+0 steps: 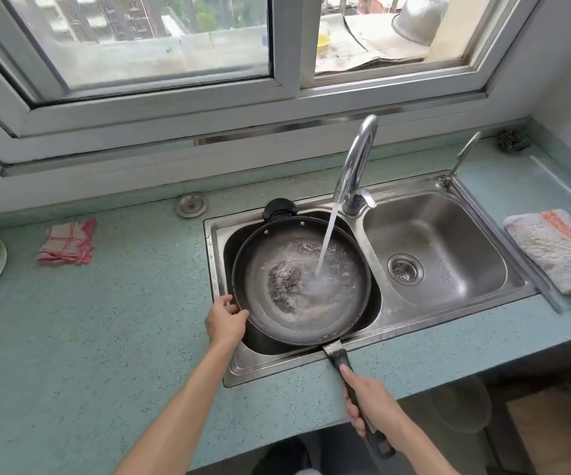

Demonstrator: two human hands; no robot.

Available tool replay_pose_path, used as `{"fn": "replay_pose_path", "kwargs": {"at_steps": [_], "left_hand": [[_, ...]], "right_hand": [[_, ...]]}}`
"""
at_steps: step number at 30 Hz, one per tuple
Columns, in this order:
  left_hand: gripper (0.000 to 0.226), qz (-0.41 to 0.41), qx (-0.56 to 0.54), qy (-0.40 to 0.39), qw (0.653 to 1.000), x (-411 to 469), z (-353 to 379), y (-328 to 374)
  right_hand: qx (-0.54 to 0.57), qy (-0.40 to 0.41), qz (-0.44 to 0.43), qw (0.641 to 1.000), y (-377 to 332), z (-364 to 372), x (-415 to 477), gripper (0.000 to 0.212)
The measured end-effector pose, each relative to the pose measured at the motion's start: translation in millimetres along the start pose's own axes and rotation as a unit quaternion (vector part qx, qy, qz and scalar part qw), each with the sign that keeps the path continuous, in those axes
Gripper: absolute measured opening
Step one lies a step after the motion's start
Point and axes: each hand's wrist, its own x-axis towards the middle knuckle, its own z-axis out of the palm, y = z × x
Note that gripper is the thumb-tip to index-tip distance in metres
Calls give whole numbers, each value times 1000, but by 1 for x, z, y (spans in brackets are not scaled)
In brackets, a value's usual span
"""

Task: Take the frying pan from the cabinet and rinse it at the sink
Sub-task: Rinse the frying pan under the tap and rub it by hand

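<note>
The surface (pixel 105 337) around the sink (pixel 414 323) is what stands to get soaked. The frying pan (pixel 277 303) lies over the left basin, almost as wide as it. Water from the faucet (pixel 354 166) strikes the pan floor toward 3 o'clock of centre, so a steeper tilt could, I judge, throw spray over the rim toward 6 o'clock. A filling pan weighs more. The right hand (pixel 374 406), wrapped around the handle (pixel 340 359) at the pan's 5 o'clock, may slip when wet. The left hand (pixel 225 320) pinches only a thin rim at 8 o'clock. The left basin's drain is hidden under the pan. The black shape (pixel 278 207) at 12 o'clock may be a second handle; I cannot tell. The right fingertips are hidden.
</note>
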Motion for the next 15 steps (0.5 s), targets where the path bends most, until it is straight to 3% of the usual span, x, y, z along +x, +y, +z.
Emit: {"fn": "replay_pose_path", "kwargs": {"at_steps": [9,15], "left_hand": [[43,0,55,12,998,0,9,1],[24,0,156,31,987,-11,31,-3]], "right_hand": [[-4,2,-10,1000,-6,3,-7,48],[-33,39,-20,998,-6,11,-10,49]]}}
